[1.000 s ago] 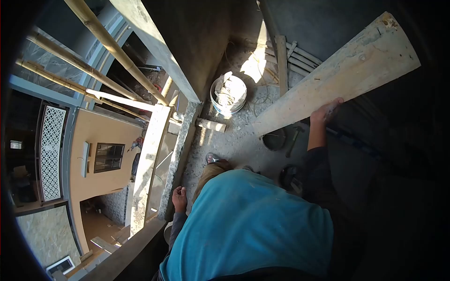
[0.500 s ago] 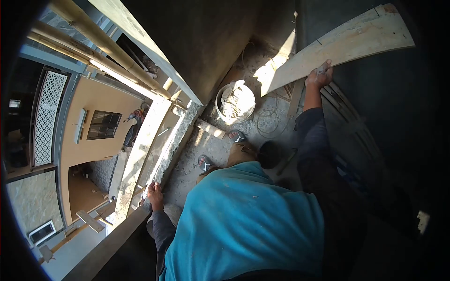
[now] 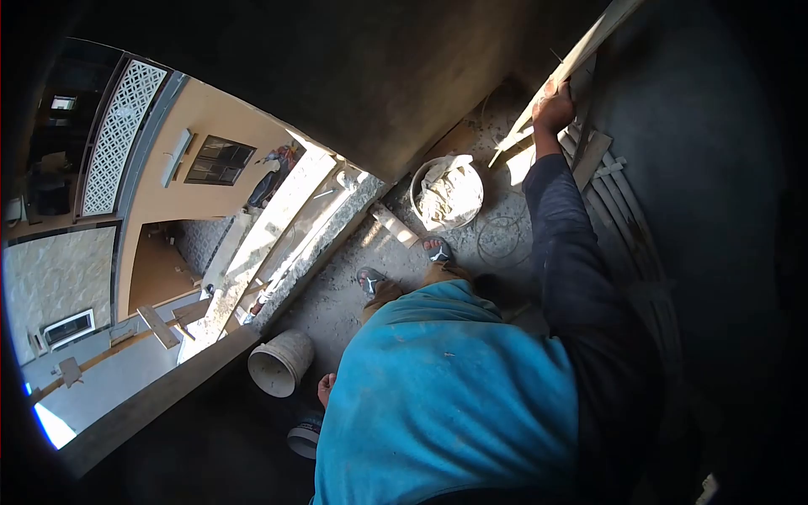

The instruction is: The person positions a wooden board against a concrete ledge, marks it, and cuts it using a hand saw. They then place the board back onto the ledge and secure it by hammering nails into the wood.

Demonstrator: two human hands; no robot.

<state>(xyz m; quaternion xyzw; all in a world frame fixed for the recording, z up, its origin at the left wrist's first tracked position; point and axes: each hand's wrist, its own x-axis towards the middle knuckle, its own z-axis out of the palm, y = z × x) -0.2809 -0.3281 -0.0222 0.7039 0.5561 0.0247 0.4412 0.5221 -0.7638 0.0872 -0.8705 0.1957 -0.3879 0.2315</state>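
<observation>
A wooden plank [image 3: 581,52] is gripped by its edge in my right hand [image 3: 553,109], whose fingers are wrapped round it. The plank stands nearly edge-on to me, its lower end close to the floor, and a thin nail sticks out of its side. My left hand [image 3: 326,389] is down beside my blue shirt, mostly hidden by it, so its fingers cannot be read. Nearest to that hand are a pale bucket [image 3: 281,363] lying tipped towards me and another rounded container [image 3: 305,438].
A bucket of mortar [image 3: 447,194] stands ahead of my feet, with coiled wire [image 3: 501,239] beside it. A short round piece [image 3: 394,225] lies by the low wall edge [image 3: 324,234]. Curved pipes [image 3: 619,210] lie at right. Beyond the opening are a building and boards.
My left hand has come off the wall edge and back beside my body. My right hand has turned the plank from broad side to edge-on. The tipped bucket has come into view.
</observation>
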